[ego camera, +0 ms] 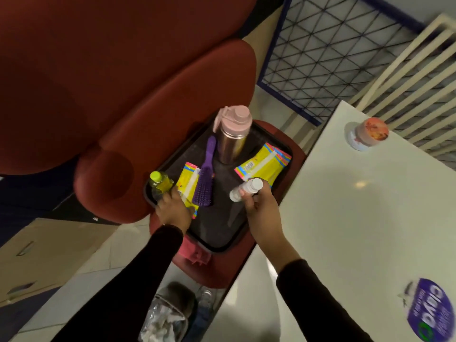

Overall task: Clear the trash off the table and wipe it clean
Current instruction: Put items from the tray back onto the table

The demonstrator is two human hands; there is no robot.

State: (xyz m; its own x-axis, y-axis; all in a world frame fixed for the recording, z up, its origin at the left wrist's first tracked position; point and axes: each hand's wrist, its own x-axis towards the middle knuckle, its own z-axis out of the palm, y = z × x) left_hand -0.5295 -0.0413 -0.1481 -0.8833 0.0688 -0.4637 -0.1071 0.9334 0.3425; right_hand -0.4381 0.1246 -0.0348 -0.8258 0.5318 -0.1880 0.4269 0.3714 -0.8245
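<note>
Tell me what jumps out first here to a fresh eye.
The black tray on a red seat, holding a pink flask, a purple hairbrush and yellow packets. The left hand grips a yellow-capped bottle at the tray's left edge; the right hand holds a white bottle over it.

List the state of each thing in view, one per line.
Left hand: gripping the yellow-capped bottle, capped, at the tray's edge.
Right hand: holding the white bottle, capped, above the tray.
Pink flask: upright, lid shut.
Purple brush: lying flat.
Jar: on the table, lidded.
</note>
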